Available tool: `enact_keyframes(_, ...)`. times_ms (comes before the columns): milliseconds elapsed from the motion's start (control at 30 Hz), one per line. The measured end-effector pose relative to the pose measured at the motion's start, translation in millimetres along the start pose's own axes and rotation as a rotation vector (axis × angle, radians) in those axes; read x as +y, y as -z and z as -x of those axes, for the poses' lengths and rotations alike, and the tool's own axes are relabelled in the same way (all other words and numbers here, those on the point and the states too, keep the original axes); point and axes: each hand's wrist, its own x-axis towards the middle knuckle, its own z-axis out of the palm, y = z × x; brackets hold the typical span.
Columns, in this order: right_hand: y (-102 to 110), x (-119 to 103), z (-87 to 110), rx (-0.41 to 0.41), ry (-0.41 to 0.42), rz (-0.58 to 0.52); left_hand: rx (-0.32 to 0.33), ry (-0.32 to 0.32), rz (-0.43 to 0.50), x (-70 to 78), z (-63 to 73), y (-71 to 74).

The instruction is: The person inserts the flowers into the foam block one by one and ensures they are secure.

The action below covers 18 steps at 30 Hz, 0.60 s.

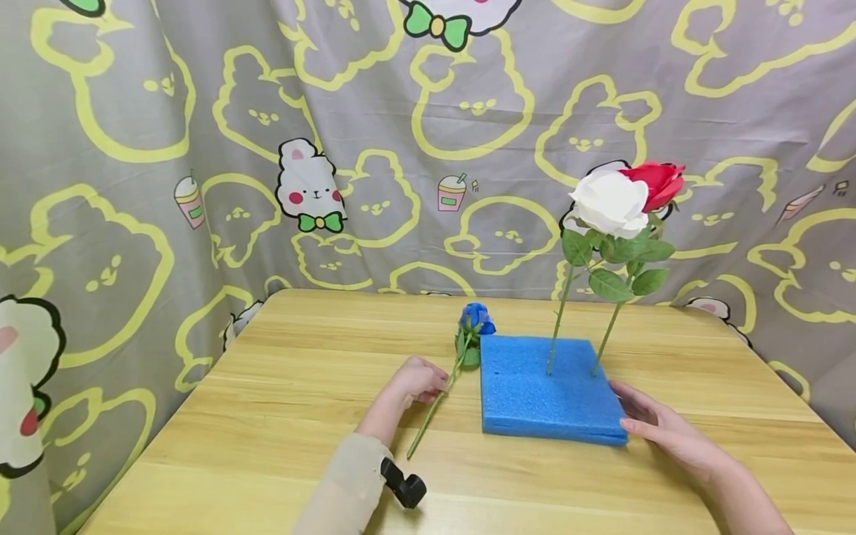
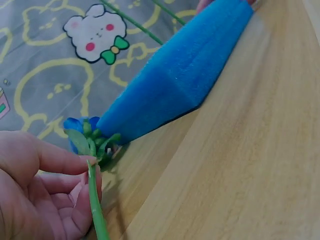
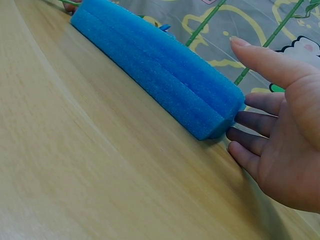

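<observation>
Between thumb and fingers, my left hand (image 1: 419, 378) pinches the green stem (image 2: 94, 195) of a blue rose (image 1: 475, 318). The rose lies along the table left of a blue foam block (image 1: 535, 401), its bloom by the block's back left corner. A white rose (image 1: 610, 200) and a red rose (image 1: 658, 186) stand upright, their stems planted in the foam. At the block's right side is my right hand (image 1: 658, 423), its fingers (image 3: 255, 120) extended against the edge and the thumb raised clear in the right wrist view.
A wooden table (image 1: 267, 416) carries everything. Behind it hangs a grey curtain (image 1: 374, 111) with yellow bear outlines, close to the table's back edge. A black wrist mount (image 1: 404, 487) sits on the left forearm.
</observation>
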Motion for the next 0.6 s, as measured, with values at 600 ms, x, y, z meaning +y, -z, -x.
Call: enact_keyframes(600,0.7,1.2,-0.3,-0.013,0.025,-0.003,-0.096,-0.050,0.194,-4.9,4.0,11.1)
